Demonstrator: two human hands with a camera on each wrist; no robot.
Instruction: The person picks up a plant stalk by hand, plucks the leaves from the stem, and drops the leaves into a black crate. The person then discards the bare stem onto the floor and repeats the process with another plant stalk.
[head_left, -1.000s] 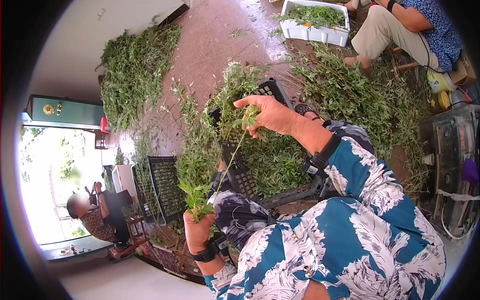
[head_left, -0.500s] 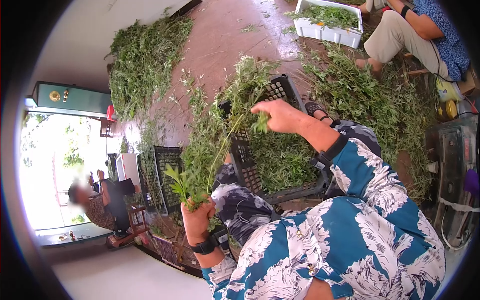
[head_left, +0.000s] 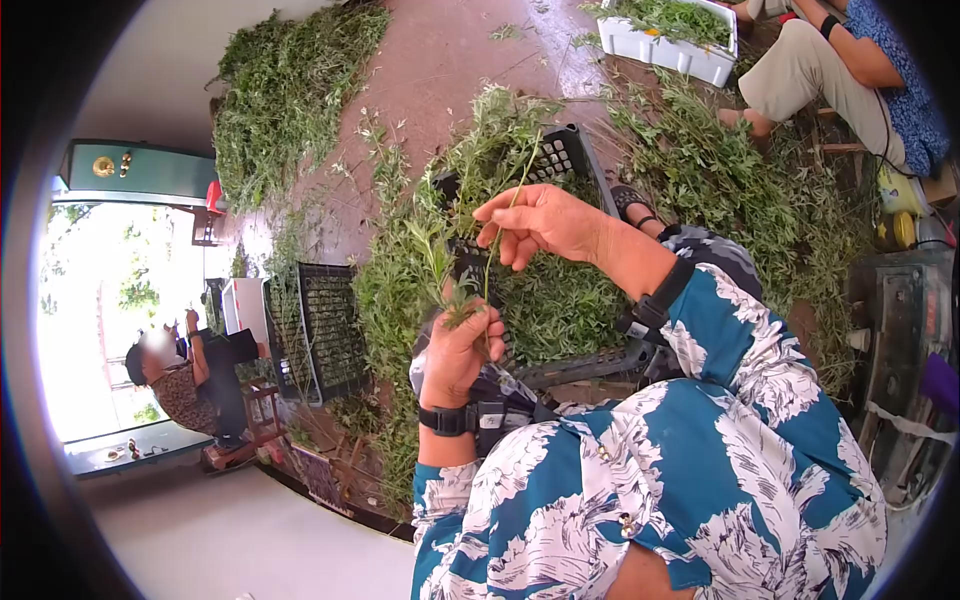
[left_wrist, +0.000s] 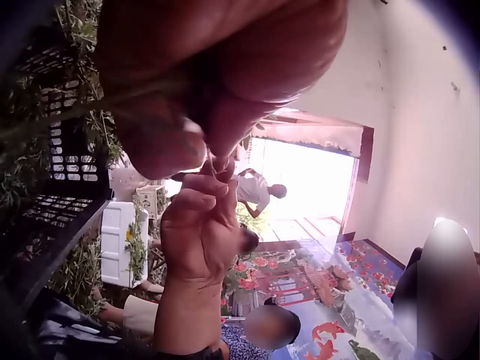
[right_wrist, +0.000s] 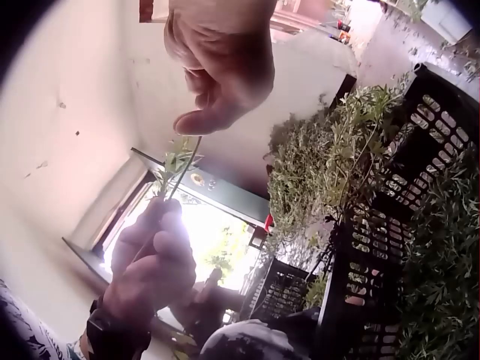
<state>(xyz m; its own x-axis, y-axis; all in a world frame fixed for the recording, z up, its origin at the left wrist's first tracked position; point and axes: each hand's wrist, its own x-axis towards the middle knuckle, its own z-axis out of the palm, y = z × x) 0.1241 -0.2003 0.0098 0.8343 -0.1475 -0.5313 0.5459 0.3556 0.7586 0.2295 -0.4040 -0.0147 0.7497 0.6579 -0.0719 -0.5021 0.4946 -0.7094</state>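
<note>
My left hand [head_left: 460, 350], in front of my lap, grips a small leafy bunch [head_left: 432, 262] and the lower end of a long thin green stem [head_left: 488, 275]. Above it, over the black crate's near side, my right hand [head_left: 550, 228] pinches that stem between thumb and fingertips, and the stem's bare tip sticks up beyond. In the right wrist view the stem [right_wrist: 184, 166] runs from the left fist up to the right thumb. Loose green leaves [head_left: 570, 315] fill the black slatted crate [head_left: 590, 370] under my right hand.
Leafy cut plants [head_left: 400, 290] lie along the crate's left; bigger heaps [head_left: 295, 100] are by the wall and on the right [head_left: 700, 160]. A white box [head_left: 665, 50] of leaves stands at the back beside a seated person [head_left: 800, 75]. Another black crate [head_left: 325, 325] stands left.
My left hand has risen and moved right, closer to my right hand. The clump of leaves in my right fingers is no longer seen there; they now pinch the stem.
</note>
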